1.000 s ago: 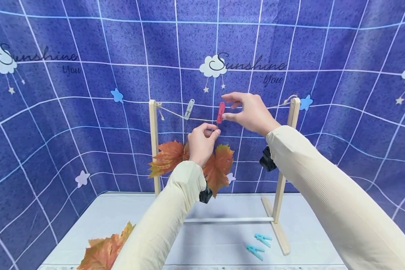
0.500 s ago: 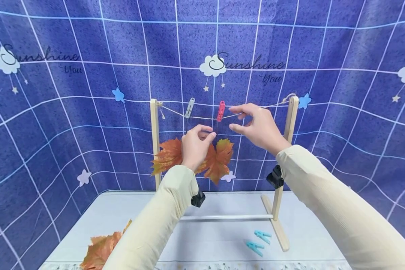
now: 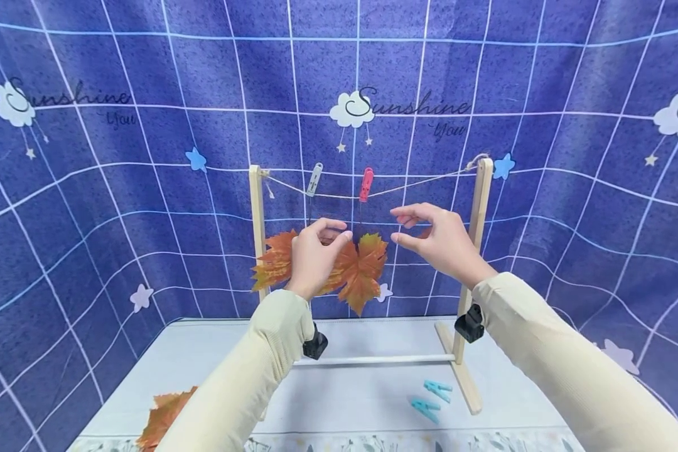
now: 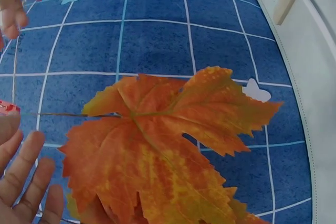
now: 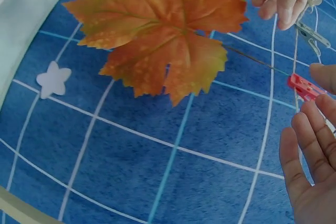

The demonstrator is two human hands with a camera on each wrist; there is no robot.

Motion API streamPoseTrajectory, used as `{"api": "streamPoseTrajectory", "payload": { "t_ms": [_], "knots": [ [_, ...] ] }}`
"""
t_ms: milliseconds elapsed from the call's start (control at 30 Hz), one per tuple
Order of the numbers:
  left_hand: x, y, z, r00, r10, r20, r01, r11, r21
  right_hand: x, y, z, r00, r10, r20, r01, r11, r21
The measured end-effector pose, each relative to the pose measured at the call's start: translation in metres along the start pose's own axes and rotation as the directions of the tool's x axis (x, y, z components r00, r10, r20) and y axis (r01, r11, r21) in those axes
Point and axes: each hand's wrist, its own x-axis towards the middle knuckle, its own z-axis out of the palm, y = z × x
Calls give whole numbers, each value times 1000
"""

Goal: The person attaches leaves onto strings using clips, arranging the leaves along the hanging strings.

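Two orange maple leaves hang by their thin stems from a string [image 3: 412,184]. A red clothespin [image 3: 366,184] clips the stem of the right leaf [image 3: 361,273]; a grey clothespin [image 3: 314,180] sits above the left leaf [image 3: 274,260]. My left hand [image 3: 316,254] is in front of the leaves and hides part of them. Its fingers are loosely bent with nothing between them. To the right of the red clothespin and lower, my right hand [image 3: 443,240] hovers with thumb and fingers apart, touching nothing. The right wrist view shows the right leaf [image 5: 173,40] hanging freely.
A wooden post [image 3: 257,213] on the left and another post [image 3: 482,194] on the right carry the string. A white rod [image 3: 384,360] joins them low down. Two blue clothespins [image 3: 426,410] and another leaf [image 3: 164,417] lie on the white table [image 3: 339,408].
My right hand has drawn away from the red clothespin, to the right and down. My left hand has moved off the stem, down and left. The right leaf hangs from the clothespin.
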Motion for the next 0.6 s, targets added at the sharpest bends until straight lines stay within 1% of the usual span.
{"api": "streamPoseTrajectory", "payload": {
  "t_ms": [100,233,367,600],
  "knots": [
    [-4,-3,-2,1000,-1,27,2,1000,-18,-8,7,2,1000,5,-5,-5,1000,7],
    [-8,-5,-5,999,-10,41,11,999,-31,-18,18,4,1000,18,-10,-17,1000,14],
    [-13,-6,-7,999,-17,48,19,999,-39,-25,26,6,999,35,-11,-35,999,29],
    [-21,-9,-12,999,7,50,-3,998,-67,-38,35,10,997,71,-9,-70,995,75]
  ]
}}
